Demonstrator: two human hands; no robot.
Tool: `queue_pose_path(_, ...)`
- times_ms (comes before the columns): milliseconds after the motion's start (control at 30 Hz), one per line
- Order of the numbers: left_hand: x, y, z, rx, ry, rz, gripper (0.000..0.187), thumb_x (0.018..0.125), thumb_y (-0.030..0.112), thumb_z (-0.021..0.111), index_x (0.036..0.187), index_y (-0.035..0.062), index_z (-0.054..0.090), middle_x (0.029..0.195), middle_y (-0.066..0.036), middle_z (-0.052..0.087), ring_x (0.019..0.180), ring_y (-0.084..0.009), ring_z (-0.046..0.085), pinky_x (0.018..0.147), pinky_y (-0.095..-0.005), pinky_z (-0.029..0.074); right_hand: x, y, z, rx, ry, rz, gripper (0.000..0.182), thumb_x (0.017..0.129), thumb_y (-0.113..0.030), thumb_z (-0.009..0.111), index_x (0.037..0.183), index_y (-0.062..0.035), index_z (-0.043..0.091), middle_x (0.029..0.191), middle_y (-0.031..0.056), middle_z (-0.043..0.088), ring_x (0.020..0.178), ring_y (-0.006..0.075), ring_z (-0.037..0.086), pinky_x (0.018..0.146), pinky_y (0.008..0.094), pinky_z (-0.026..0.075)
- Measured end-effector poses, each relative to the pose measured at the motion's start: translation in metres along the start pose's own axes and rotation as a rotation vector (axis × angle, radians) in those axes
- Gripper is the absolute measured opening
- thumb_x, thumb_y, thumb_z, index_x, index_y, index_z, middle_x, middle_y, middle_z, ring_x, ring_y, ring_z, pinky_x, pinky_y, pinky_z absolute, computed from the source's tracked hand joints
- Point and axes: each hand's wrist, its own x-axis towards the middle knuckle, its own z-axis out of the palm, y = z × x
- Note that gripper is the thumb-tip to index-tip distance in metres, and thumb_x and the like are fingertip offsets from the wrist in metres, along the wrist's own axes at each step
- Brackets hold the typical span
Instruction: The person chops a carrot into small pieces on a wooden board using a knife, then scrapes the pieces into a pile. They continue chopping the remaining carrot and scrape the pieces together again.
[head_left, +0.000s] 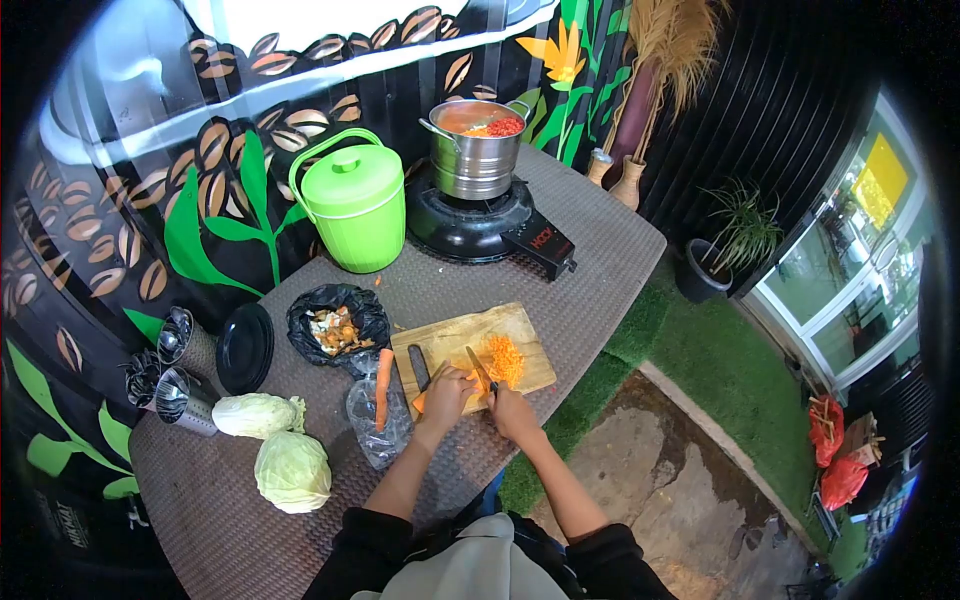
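Note:
On a wooden cutting board [518,322], my right hand [513,413] is closed round the handle of a knife [475,360], its blade pointing away from me. My left hand [450,392] presses down on orange carrot [468,378] beside the blade, its fingers bent and partly covering it. A heap of finely cut carrot [503,360] lies on the board, right of the knife. Left of the board, a peeled whole carrot [382,390] rests partly on a clear plastic bag [372,440]. Behind it, a black plastic bag [345,297] holds peelings.
A cabbage [292,472] and a longer pale cabbage [258,415] sit at the left, near metal utensil holders [185,400] and black plates [244,348]. Farther back stand a green lidded bucket [355,215] and a steel pot [476,165] on a black portable stove [465,225].

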Motion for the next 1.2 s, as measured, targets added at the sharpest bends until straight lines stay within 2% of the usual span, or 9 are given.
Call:
queue_pose_path(133,0.001,-0.003,0.0,0.019,-0.06,-0.025,0.019,0.079,0.017,0.067,0.091,0.0032,0.073,0.099,-0.014,0.067,0.099,-0.0305,0.06,0.106,-0.0417,0.037,-0.016,-0.002,0.019,-0.036,0.141,-0.004,0.031,0.092,-0.028,0.049,0.102,0.0007,0.047,0.081,0.0258,0.065,0.082,0.0426,0.065,0.074,0.0501,0.052)
queue_pose_path(267,0.001,-0.005,0.0,-0.028,-0.079,-0.051,0.02,0.079,0.017,0.067,0.091,0.0023,0.073,0.102,-0.015,0.067,0.101,-0.0333,0.059,0.105,-0.041,0.038,-0.018,-0.022,0.024,-0.024,0.059,0.15,0.03,0.093,-0.029,0.047,0.098,0.0008,0.047,0.081,0.0265,0.065,0.082,0.0428,0.065,0.074,0.0504,0.052)
queue_pose_path(433,0.0,-0.004,-0.001,-0.041,-0.06,-0.037,0.019,0.08,0.018,0.067,0.088,0.0024,0.073,0.102,-0.016,0.067,0.101,-0.0335,0.06,0.104,-0.0413,0.039,0.005,-0.01,0.003,0.067,0.052,0.028,0.033,0.093,-0.028,0.047,0.101,0.0046,0.047,0.086,0.0327,0.062,0.082,0.0464,0.062,0.073,0.0544,0.049)
queue_pose_path(500,-0.001,-0.004,0.0,-0.042,-0.045,-0.037,0.016,0.077,0.014,0.067,0.086,0.0009,0.073,0.099,-0.015,0.067,0.098,-0.0294,0.06,0.089,-0.0382,0.046,0.002,-0.009,0.002,0.071,0.049,-0.017,0.033,0.093,-0.028,0.048,0.099,0.0043,0.048,0.084,0.0324,0.062,0.082,0.0459,0.063,0.073,0.0545,0.049)
queue_pose_path(600,0.0,-0.006,-0.001,-0.032,-0.047,0.008,0.016,0.078,0.014,0.067,0.085,0.0007,0.073,0.1,-0.016,0.067,0.098,-0.0303,0.06,0.088,-0.038,0.046,-0.016,-0.022,0.013,0.004,0.094,0.092,0.032,0.093,-0.028,0.048,0.1,0.0031,0.047,0.082,0.0307,0.062,0.081,0.0445,0.063,0.072,0.0537,0.05)
queue_pose_path(733,-0.001,-0.009,0.0,-0.026,-0.098,0.005,0.016,0.078,0.014,0.067,0.085,0.0005,0.073,0.1,-0.016,0.067,0.099,-0.0311,0.059,0.091,-0.0382,0.046,-0.011,-0.021,0.032,-0.017,0.082,0.134,0.03,0.093,-0.028,0.048,0.101,0.0011,0.044,0.08,0.0275,0.064,0.078,0.0431,0.065,0.069,0.0534,0.051)
queue_pose_path(800,0.0,-0.008,0.0,-0.022,-0.081,0.003,0.017,0.079,0.013,0.066,0.09,0.0043,0.073,0.103,-0.016,0.066,0.101,-0.0303,0.06,0.103,-0.0409,0.04,-0.002,-0.018,0.029,0.002,0.076,0.096,0.031,0.093,-0.028,0.048,0.101,0.0017,0.045,0.081,0.0282,0.063,0.079,0.0436,0.064,0.07,0.0534,0.051)
queue_pose_path(1033,-0.002,-0.004,-0.002,-0.039,-0.067,0.008,0.017,0.079,0.013,0.065,0.088,0.0009,0.072,0.102,-0.016,0.066,0.101,-0.0319,0.059,0.102,-0.0393,0.04,0.004,-0.003,0.0,0.017,0.034,-0.071,0.032,0.093,-0.029,0.047,0.099,0.0022,0.051,0.084,0.0298,0.063,0.082,0.0449,0.064,0.074,0.0525,0.051)
queue_pose_path(1200,-0.001,-0.007,-0.003,-0.007,-0.084,0.055,0.017,0.079,0.013,0.064,0.087,0.0001,0.073,0.099,-0.016,0.067,0.097,-0.0304,0.06,0.097,-0.0384,0.043,-0.018,-0.013,0.023,-0.019,0.085,0.027,0.031,0.093,-0.027,0.047,0.103,0.0026,0.044,0.083,0.0304,0.063,0.082,0.046,0.062,0.072,0.054,0.05)
